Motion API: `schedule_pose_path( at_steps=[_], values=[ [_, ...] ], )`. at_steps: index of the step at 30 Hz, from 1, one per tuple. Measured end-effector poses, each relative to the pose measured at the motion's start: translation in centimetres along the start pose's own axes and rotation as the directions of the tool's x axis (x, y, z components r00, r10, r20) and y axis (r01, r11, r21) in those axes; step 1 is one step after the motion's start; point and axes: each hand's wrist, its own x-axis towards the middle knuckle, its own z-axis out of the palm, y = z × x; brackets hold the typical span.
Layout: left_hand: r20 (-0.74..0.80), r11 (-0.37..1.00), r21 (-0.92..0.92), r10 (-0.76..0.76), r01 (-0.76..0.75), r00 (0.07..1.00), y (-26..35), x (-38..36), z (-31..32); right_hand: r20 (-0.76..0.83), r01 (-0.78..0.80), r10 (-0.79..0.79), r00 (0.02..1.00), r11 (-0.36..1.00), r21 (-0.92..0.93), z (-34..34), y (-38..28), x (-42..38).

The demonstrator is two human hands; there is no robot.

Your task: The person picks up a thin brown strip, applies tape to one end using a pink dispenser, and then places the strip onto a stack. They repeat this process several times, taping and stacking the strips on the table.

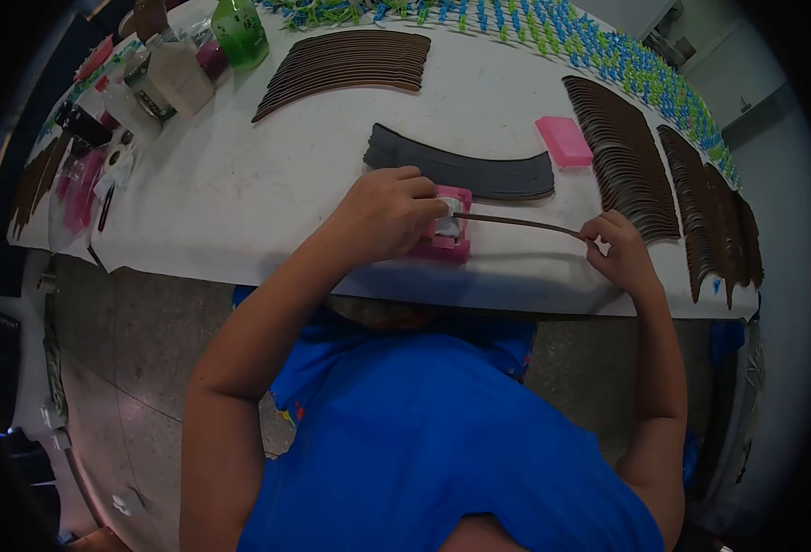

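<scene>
A thin, dark brown curved strip (521, 223) stretches between my two hands. My right hand (619, 248) pinches its right end between thumb and fingers. My left hand (389, 213) is closed at the strip's left end, over a pink case (461, 248) with something whitish and grey inside. What exactly the left fingers grip is too small to make out. Just behind the case lies a wide, dark grey curved stack (461, 172). A pink block (564, 143) rests at the stack's right end.
Rows of brown curved strips lie at the back (350, 66) and right (622, 152) of the white table (240, 184). Bottles, including a green one (238, 35), stand at the back left. Blue and green pieces (553, 32) line the far edge.
</scene>
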Motion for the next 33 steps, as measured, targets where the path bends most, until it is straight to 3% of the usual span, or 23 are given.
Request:
schedule_pose_path(
  at_steps=[3,5,9,11,17,20,23,26,27,28,29,30,31,32,33],
  values=[
    [0.025,1.000,-0.007,0.010,-0.010,1.000,0.1,0.5,0.0,-0.047,-0.004,0.001,0.999,0.997,-0.073,-0.9,0.4,-1.2],
    [0.038,1.000,-0.011,0.015,-0.015,0.999,0.2,0.8,-0.1,-0.031,-0.129,0.129,0.991,0.991,-0.020,-1.7,0.2,-1.4],
    [0.053,1.000,-0.019,0.015,-0.014,0.998,0.6,1.3,-0.1,-0.057,-0.124,0.121,0.991,0.991,-0.049,-3.3,0.5,-1.4],
    [0.057,0.999,-0.030,0.015,-0.013,0.998,0.6,1.5,0.2,-0.134,0.024,-0.046,0.990,0.986,-0.165,-4.5,0.4,-1.1],
    [-0.048,0.989,-0.145,-0.019,0.012,0.999,1.1,2.5,1.7,-0.255,0.001,-0.072,0.964,0.964,-0.267,-10.1,-0.8,1.3],
    [-0.066,0.966,-0.245,-0.101,0.082,0.993,1.6,3.0,2.2,-0.355,0.014,-0.084,0.931,0.981,-0.194,-12.2,-2.8,3.4],
    [-0.082,0.935,-0.314,-0.199,0.164,0.977,2.1,3.3,3.0,-0.389,0.069,-0.162,0.907,0.968,-0.243,-13.9,-4.6,5.8],
    [-0.053,0.885,-0.411,-0.265,0.221,0.963,2.5,3.3,2.3,-0.353,0.069,-0.137,0.926,0.978,-0.198,-15.5,-4.4,7.4],
    [0.132,0.678,-0.614,-0.417,0.405,0.899,2.6,3.5,1.3,-0.355,0.077,-0.145,0.923,0.977,-0.199,-15.6,-3.9,7.7],
    [0.341,0.394,-0.731,-0.497,0.558,0.798,2.5,3.6,0.6,-0.365,0.027,-0.055,0.930,0.996,-0.080,-15.5,-3.2,7.9],
    [0.331,0.401,-0.729,-0.502,0.554,0.799,1.8,3.3,0.0,-0.363,-0.020,0.033,0.931,0.999,0.040,-15.4,-2.4,8.2],
    [0.371,0.180,-0.859,-0.425,0.479,0.825,0.9,2.8,-0.6,-0.366,-0.006,0.020,0.930,0.999,0.039,-15.3,-1.4,8.2],
    [0.385,-0.061,-0.919,-0.341,0.389,0.858,0.1,2.2,-1.2,-0.242,-0.030,0.085,0.967,0.975,0.221,-15.2,-0.3,8.2],
    [0.374,-0.047,-0.922,-0.351,0.383,0.858,-0.6,1.7,-1.8,-0.102,-0.074,0.123,0.987,0.918,0.390,-14.7,0.7,8.4],
    [0.387,-0.209,-0.920,-0.344,0.331,0.856,-1.2,1.0,-2.3,-0.107,-0.055,0.105,0.989,0.919,0.390,-13.6,1.6,8.4]
  ],
)
